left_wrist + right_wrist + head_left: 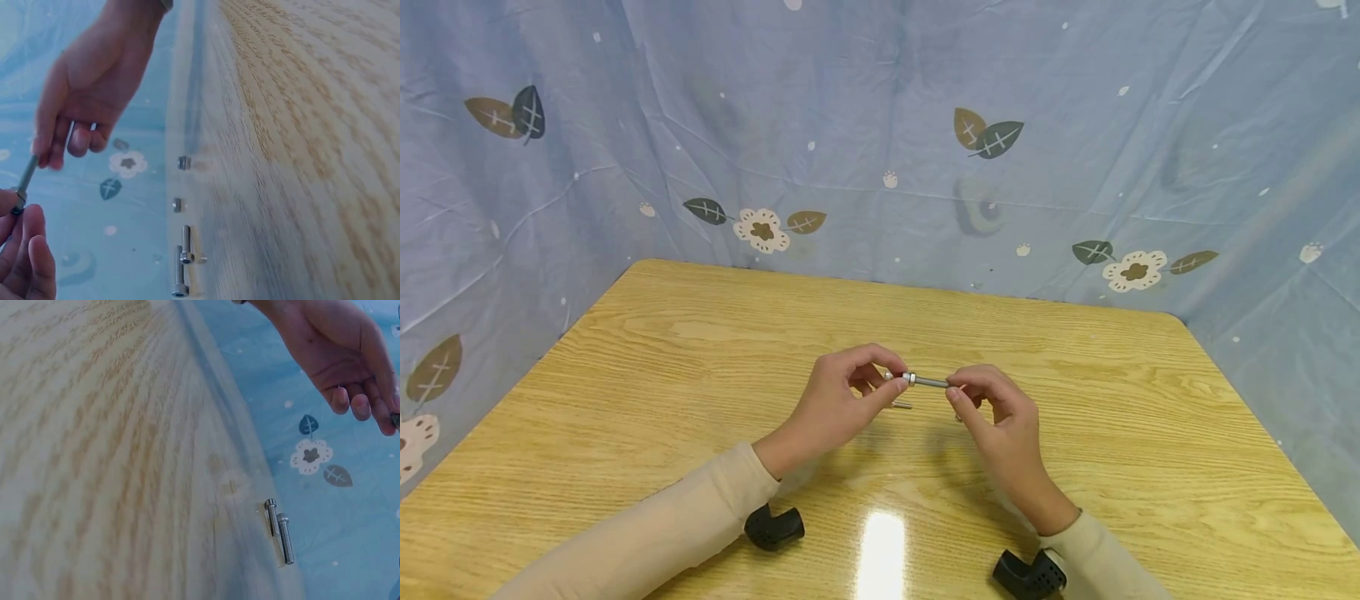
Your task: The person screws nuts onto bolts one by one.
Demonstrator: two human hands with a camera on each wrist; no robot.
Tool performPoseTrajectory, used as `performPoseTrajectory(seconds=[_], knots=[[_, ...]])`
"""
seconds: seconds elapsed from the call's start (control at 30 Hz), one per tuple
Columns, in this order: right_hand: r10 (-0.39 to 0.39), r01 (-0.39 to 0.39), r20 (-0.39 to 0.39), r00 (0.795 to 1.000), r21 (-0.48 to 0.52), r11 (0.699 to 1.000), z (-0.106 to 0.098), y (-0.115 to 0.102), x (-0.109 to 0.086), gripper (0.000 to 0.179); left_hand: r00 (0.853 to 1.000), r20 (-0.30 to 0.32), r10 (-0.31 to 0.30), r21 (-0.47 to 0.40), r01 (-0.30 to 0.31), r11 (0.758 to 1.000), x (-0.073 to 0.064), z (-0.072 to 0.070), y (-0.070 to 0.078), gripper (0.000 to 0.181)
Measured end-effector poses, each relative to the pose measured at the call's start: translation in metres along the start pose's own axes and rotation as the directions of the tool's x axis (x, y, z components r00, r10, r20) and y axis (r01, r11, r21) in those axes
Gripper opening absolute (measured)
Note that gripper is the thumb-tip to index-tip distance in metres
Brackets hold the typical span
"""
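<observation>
Between both hands a metal bolt (931, 382) lies nearly level over the table, with a nut (912, 379) on it near its left end. My left hand (838, 396) pinches that left end between thumb and forefinger. The right hand (1006, 421) pinches the plain right end of the shank, its other fingers curled loosely below. Behind the left fingers, another bolt (902, 406) rests on the table, partly hidden. The left wrist view shows a socket-head bolt (179, 275) beside a shorter bolt (186, 244), plus a small nut (177, 205) and a second nut (184, 162).
The wooden table (700, 333) has a blue patterned curtain (880, 125) around its back and sides. A black wrist mount (775, 528) sits under the left sleeve, and another black mount (1030, 575) is at the right sleeve.
</observation>
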State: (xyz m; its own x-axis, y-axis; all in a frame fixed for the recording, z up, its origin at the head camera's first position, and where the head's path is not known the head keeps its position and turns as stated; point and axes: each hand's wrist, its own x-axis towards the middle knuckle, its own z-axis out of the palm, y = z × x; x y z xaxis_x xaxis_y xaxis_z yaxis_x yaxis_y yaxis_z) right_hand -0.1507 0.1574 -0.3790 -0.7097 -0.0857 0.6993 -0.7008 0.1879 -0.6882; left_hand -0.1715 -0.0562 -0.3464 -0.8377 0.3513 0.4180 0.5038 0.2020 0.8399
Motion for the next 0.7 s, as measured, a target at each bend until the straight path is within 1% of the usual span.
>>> performPoseTrajectory(seconds=[0.13,0.27,0.37,0.43,0.53,0.63,0.7], knots=[[-0.002,0.002,-0.001,1.000,0.008,1.000,0.000,0.001,0.000,0.019,1.000,0.003,0.008,-0.010,-0.008,1.000,0.000,0.000,-0.001,0.007],[-0.005,0.004,0.009,1.000,0.022,1.000,-0.001,0.001,0.000,0.018,1.000,0.007,0.004,-0.009,-0.003,1.000,0.000,0.000,0.000,0.007],[0.018,-0.018,0.027,0.999,0.012,1.000,-0.002,0.000,0.000,0.017,1.000,0.025,-0.006,0.001,0.006,1.000,0.000,0.000,0.000,0.007],[0.057,-0.057,0.046,0.997,-0.017,0.998,-0.003,0.000,0.000,0.016,0.999,0.045,-0.018,0.012,0.018,1.000,0.001,0.000,-0.001,0.007],[0.121,-0.113,0.083,0.989,-0.092,0.989,-0.005,0.001,0.002,0.015,0.996,0.076,-0.045,0.041,0.042,0.998,0.002,-0.002,-0.003,0.007],[0.170,-0.143,0.137,0.976,-0.189,0.971,-0.008,0.002,0.004,0.012,0.992,0.105,-0.069,0.085,0.060,0.995,0.003,-0.004,-0.005,0.007],[0.204,-0.158,0.182,0.962,-0.238,0.958,-0.011,0.003,0.006,0.009,0.989,0.129,-0.077,0.111,0.063,0.992,0.004,-0.005,-0.007,0.007]])
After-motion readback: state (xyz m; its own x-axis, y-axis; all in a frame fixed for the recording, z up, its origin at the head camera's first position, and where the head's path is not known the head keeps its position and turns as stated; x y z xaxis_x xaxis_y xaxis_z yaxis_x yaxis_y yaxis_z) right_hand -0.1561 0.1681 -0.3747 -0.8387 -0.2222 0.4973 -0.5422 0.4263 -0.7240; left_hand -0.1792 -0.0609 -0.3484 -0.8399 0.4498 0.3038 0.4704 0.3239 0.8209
